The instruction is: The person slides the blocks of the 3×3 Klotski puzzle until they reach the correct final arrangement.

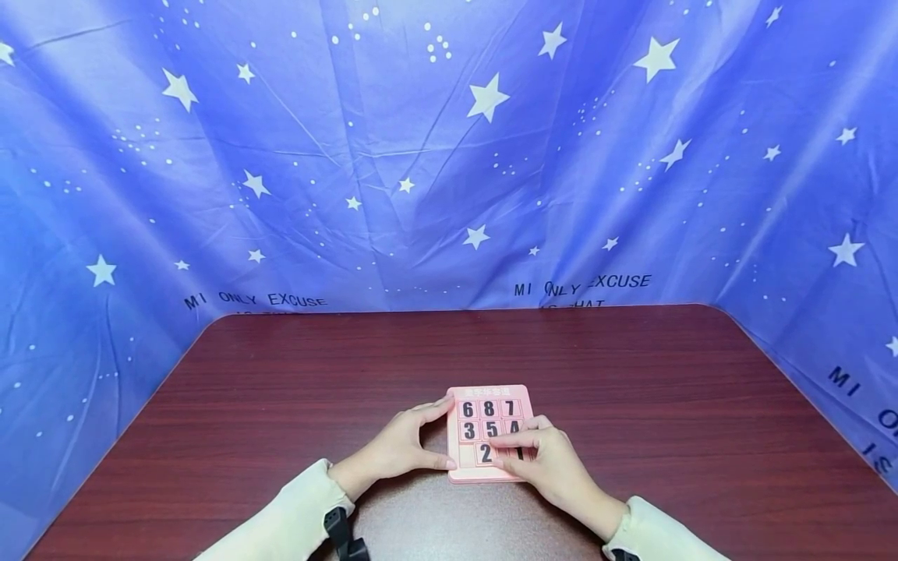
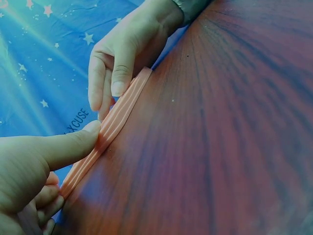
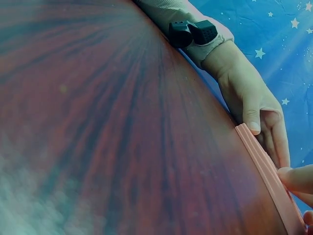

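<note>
A pink sliding number puzzle [image 1: 459, 474] lies on the table, its tiles reading 6 8 7 on top and 3 5 4 in the middle row. The bottom row has a gap at the left, then the 2 tile [image 1: 484, 453] and a partly covered 1. My left hand [image 1: 393, 448] holds the frame's left side, index finger near the upper corner and thumb at the lower one. Over the lower right tiles lies my right hand [image 1: 554, 463], its thumb and index fingertips touching around the right of the 2. From the left wrist, the puzzle's ridged side [image 2: 120, 115] shows edge-on.
The dark red wood-grain table [image 1: 316, 366] extends around the puzzle. A blue star-print cloth [image 1: 421, 156] hangs behind the table and along both sides. A black device [image 1: 344, 534] is worn at the left wrist.
</note>
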A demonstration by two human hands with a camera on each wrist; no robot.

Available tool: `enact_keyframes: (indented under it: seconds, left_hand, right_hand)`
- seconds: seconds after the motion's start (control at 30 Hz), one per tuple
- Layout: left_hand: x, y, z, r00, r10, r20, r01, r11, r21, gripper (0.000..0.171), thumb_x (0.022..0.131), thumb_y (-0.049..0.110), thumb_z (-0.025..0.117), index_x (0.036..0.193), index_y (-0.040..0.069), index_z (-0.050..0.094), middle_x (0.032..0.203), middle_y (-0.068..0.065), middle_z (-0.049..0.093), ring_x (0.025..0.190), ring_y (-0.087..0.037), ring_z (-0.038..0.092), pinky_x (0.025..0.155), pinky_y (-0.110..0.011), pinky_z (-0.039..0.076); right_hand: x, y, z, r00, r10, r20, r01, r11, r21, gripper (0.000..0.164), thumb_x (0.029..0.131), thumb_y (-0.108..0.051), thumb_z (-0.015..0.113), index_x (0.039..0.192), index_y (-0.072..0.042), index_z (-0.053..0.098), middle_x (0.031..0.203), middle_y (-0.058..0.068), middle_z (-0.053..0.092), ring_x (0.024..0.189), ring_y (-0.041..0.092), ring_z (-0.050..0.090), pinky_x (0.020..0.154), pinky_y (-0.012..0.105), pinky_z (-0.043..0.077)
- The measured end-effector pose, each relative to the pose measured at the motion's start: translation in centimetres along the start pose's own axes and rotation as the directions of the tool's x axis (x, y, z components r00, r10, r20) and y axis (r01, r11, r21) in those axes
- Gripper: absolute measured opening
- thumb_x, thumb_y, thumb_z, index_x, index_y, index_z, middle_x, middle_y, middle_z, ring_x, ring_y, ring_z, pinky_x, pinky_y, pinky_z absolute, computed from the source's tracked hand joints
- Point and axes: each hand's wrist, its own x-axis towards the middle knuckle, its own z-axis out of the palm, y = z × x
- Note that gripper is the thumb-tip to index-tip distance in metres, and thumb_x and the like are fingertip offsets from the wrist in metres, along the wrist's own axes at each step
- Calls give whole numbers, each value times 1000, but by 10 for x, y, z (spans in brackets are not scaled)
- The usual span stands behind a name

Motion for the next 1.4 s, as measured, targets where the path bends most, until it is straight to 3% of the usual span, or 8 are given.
enact_keyframes:
  seconds: [0.17,0.33,0.9,1.4]
  left_hand:
    - [0,-1,1,1000,28,4,-28,1000,-14,87,70,30,83,140,-2,41,146,-15,38,134,-29,37,110,-46,29]
    - [1,-2,2,1000,15,3,-15,1000,-19,87,70,31,83,140,1,42,146,-12,38,134,-26,36,110,-45,29]
    - [0,-1,1,1000,-3,3,3,1000,-28,87,69,29,83,140,2,42,147,-10,38,134,-24,36,111,-46,28]
    - [1,-2,1,1000,-2,4,2,1000,-23,87,69,31,83,140,2,42,147,-10,39,134,-24,36,111,-45,28]
  right_hand:
    - [0,0,2,999,49,-22,-48,997,54,25,64,-13,84,88,-19,78,80,-7,54,71,4,44,58,18,39]
    - [0,-8,8,993,108,-42,-106,993,50,28,62,-13,84,87,-22,76,83,-9,56,77,7,44,64,21,39]
    - [5,-21,21,991,110,-75,-117,988,-97,34,56,-25,87,82,-29,65,78,-22,56,80,6,41,75,30,34]
    - [2,-19,18,989,114,-92,-121,990,-67,35,56,-17,86,80,-28,64,78,-17,52,78,7,40,70,25,38]
